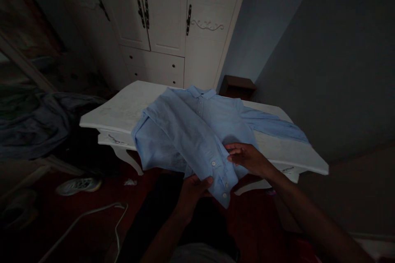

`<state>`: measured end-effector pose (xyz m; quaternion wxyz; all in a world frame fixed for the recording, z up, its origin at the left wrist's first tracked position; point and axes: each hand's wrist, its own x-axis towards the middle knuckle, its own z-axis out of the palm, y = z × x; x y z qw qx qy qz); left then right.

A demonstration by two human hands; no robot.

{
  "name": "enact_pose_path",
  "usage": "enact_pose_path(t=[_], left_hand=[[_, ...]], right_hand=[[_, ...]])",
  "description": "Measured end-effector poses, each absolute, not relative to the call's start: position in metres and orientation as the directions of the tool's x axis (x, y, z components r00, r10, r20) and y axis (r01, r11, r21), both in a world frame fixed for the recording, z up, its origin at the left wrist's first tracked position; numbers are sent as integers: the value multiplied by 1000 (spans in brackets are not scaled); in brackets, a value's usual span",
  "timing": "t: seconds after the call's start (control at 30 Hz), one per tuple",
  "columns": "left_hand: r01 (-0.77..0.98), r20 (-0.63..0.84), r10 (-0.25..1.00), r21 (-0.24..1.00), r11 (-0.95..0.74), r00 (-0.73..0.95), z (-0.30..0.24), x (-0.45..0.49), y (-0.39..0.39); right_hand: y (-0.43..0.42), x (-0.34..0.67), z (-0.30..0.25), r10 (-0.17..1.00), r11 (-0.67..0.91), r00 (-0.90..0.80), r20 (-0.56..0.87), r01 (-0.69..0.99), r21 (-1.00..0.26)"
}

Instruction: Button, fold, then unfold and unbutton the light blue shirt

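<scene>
On my feed, the blue shirt (220, 113) lies on the desk (114, 109), one sleeve (188, 131) crossing its front. Left hand (194, 191) pinches the cuff (219, 176), fingers mostly hidden beneath. Right hand (247, 158), part-curled, meets the cuff's other edge; I cannot tell whether it grips. Shoe (78, 185) dim, blurred.

We count our left hand (191, 192) and our right hand (249, 159), two in all; one shirt (175, 131) with three near cuff buttons (214, 163) showing; one table (120, 104) with two visible drawer handles (117, 139); and, at the far side, one wardrobe (166, 12) with four door handles (188, 20) and four knobs (173, 65) in sight.
</scene>
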<state>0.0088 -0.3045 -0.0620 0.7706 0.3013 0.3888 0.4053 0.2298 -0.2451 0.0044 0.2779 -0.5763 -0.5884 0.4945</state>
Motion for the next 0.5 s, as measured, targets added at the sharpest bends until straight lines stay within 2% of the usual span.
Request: enact_pose_path(t=[0.17, 0.33, 0.43, 0.5], left_hand=[[-392, -335, 873, 795, 464, 354, -72, 11, -303], [-422, -306, 876, 785, 453, 371, -74, 17, -302], [-373, -347, 885, 812, 449, 310, -76, 23, -300], [-314, -321, 915, 867, 387, 244, -80, 26, -298]], right_hand=[[-245, 228, 0, 968, -83, -169, -187, 486, -870], [-242, 219, 7, 991, 73, -136, -5, 566, -821], [-231, 208, 18, 989, 146, -105, 103, 607, -781], [-218, 197, 24, 981, 195, -132, 144, 620, -760]])
